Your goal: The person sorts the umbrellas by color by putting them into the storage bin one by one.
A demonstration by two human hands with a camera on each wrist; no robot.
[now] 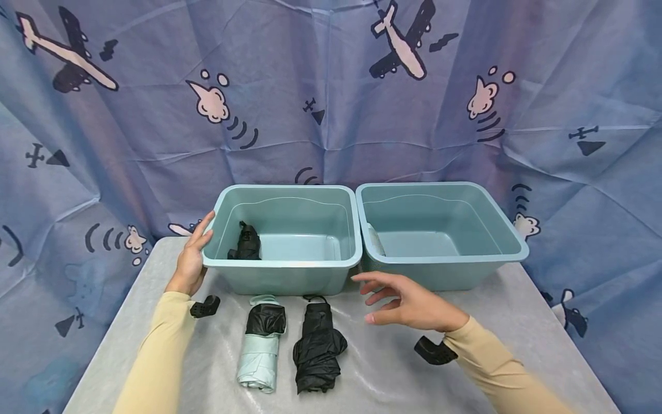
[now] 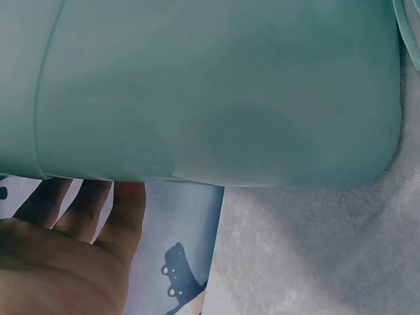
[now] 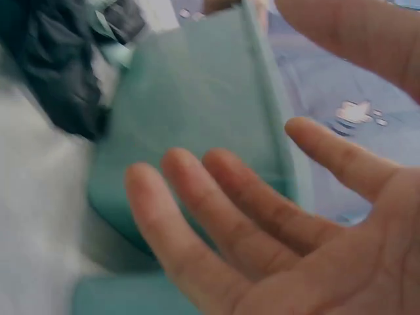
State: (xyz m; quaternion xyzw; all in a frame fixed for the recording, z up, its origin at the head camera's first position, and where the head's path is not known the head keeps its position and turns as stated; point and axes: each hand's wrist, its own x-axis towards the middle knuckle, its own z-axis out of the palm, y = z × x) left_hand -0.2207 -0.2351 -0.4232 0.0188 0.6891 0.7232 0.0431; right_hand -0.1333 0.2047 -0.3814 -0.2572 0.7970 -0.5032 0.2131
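My left hand rests with straight fingers against the left end of the left blue-green bin. In the left wrist view, the fingertips touch the bin's wall. My right hand hangs in the air before the gap between the two bins, fingers spread and holding nothing. A black folded umbrella lies on the table in front of the left bin. Beside it, to the left, lies a mint folded umbrella with a black band. Inside the left bin, a small black bundle leans at the left.
The right blue-green bin stands close beside the left one. A pale object inside it, by the left wall, is mostly hidden. Both bins stand on a grey table, with a blue patterned curtain behind.
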